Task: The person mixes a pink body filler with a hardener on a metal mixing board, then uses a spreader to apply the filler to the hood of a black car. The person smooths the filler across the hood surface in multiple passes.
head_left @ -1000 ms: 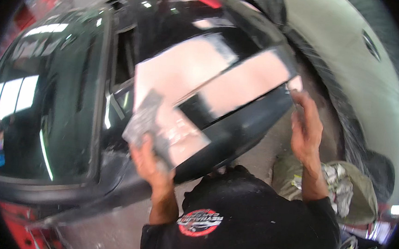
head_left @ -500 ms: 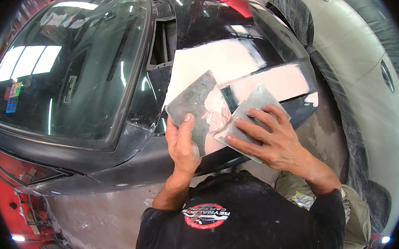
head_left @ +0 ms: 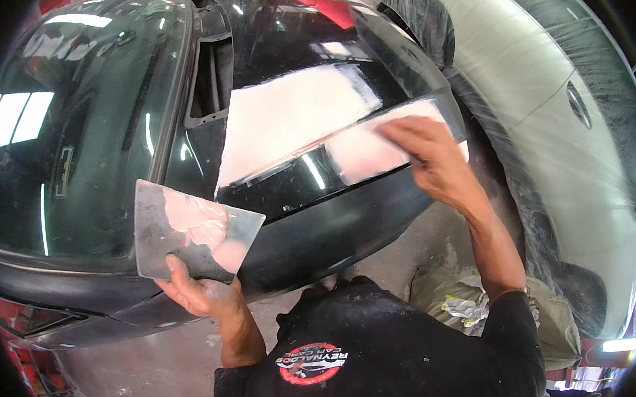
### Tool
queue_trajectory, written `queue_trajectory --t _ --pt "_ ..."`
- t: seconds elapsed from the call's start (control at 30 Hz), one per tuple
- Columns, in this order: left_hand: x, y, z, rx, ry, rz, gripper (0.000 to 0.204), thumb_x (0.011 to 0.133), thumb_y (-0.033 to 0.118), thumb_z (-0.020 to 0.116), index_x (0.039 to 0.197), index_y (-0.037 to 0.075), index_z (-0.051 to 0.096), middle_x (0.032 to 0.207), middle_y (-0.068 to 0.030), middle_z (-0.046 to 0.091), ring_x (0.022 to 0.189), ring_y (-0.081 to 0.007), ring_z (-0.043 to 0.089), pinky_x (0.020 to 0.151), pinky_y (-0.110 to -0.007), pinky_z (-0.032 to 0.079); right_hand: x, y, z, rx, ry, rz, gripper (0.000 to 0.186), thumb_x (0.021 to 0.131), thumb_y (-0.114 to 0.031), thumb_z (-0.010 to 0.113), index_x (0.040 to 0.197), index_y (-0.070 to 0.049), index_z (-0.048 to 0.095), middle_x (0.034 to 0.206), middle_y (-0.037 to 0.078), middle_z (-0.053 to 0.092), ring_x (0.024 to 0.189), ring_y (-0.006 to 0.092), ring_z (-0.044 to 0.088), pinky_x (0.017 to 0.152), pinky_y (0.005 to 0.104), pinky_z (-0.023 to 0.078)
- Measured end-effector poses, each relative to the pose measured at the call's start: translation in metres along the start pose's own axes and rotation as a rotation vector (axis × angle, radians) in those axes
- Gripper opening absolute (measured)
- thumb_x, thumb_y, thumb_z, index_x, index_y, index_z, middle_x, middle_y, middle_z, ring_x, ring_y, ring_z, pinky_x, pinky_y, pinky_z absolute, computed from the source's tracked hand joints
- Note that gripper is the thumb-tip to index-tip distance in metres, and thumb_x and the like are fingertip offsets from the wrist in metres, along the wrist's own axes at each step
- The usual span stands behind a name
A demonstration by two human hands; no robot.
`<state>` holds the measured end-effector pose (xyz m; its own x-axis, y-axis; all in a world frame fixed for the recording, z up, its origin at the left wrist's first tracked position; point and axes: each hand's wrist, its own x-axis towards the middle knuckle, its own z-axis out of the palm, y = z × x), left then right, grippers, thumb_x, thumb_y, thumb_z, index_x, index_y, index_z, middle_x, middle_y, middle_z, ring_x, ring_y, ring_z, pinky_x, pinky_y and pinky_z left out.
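In my left hand (head_left: 204, 294) is a flat grey putty board (head_left: 155, 228), gripped at its near edge with the thumb on top. Soft pink body filler (head_left: 202, 223) is smeared over the board's upper and right parts. My right hand (head_left: 435, 159) is at the right-hand pink filler patch (head_left: 365, 154) on the black car's side, fingers pressed together. The flat grey spreader it held is turned nearly edge-on and mostly hidden by the hand. Beyond a dark seam lies a larger pale pink patch (head_left: 279, 115) on the black panel (head_left: 269, 55).
The car's rear window (head_left: 94, 131) slopes away on the left, with a small side opening (head_left: 212, 80) beside it. A pale car under clear plastic sheeting (head_left: 530, 117) stands on the right. A crumpled, dusty cover (head_left: 559, 333) lies low at the right.
My hands have parted. The left moved down and left with the filler board; the right lifted away from the board and moved up to the filler patch on the car. The view shifted too.
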<state>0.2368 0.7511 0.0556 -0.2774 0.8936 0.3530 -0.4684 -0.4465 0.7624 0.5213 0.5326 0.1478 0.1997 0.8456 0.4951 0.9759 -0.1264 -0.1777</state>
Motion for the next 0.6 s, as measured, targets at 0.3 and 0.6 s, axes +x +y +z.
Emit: queue_trajectory --t 0.3,0.6 --pt "-0.012 -0.032 -0.026 -0.163 -0.043 0.058 0.029 0.095 0.001 0.064 0.123 -0.008 0.063 0.141 -0.0334 0.044 0.120 -0.0426 0.058 0.096 -0.049 0.058 0.014 0.015 0.060 -0.055 -0.265 0.060 0.068 0.071 0.004 0.061 0.136 -0.015 0.061 0.136 0.008 0.061 0.127 0.0284 0.055 0.107 0.0435 0.039" --pt "-0.012 -0.033 -0.032 0.129 -0.072 0.234 0.046 0.085 0.005 0.078 0.125 -0.009 0.061 0.136 -0.0373 0.048 0.122 -0.0459 0.058 0.096 -0.048 0.058 -0.023 -0.009 0.030 -0.030 -0.437 0.077 0.069 0.066 0.004 0.064 0.134 -0.011 0.062 0.134 0.010 0.060 0.126 0.0284 0.054 0.106 0.0448 0.039"
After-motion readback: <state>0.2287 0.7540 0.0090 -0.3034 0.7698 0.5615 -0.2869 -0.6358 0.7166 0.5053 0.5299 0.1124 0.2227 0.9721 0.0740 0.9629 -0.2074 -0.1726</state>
